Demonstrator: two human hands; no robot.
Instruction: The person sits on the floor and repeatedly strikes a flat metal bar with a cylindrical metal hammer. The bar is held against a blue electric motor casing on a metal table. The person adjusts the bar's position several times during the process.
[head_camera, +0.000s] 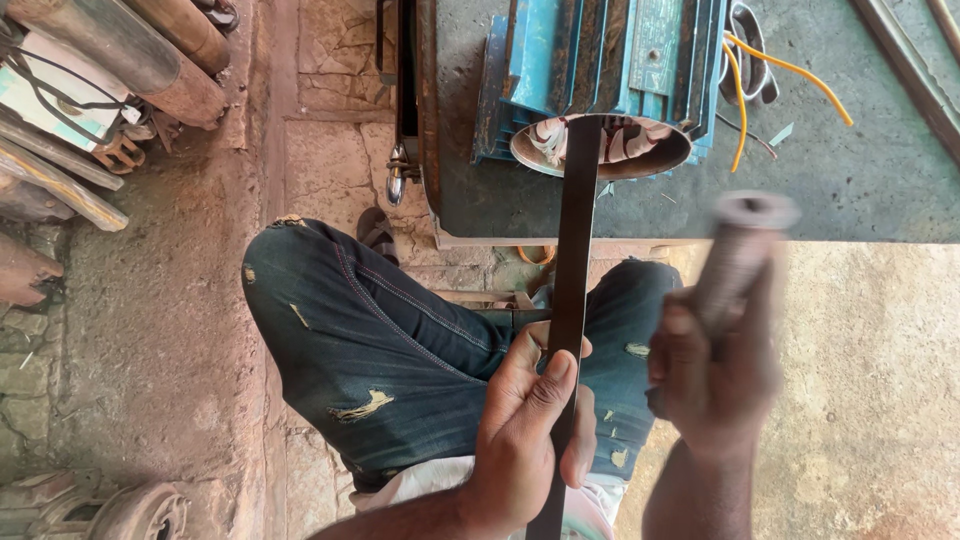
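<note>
The left hand (525, 430) was clenched around a long, flat dark metal bar (572, 300), thumb laid along its face and fingers wrapped behind it. The bar ran from the near edge of the scene, between the person's knees, up to the open end of a blue electric motor (610, 70), its far tip resting at the motor's round opening, where pale windings showed inside. The motor lay on a dark worktop (880, 170), with orange wires (770, 70) trailing from its right side. The right hand (715, 375), blurred with motion, was grasping a grey cylindrical tool (740, 255) held upright just right of the bar, apart from it. The person sat in torn blue jeans (370, 330) over a dusty stone floor (160, 330), with rusty pipes (130, 50) at the far left.
</note>
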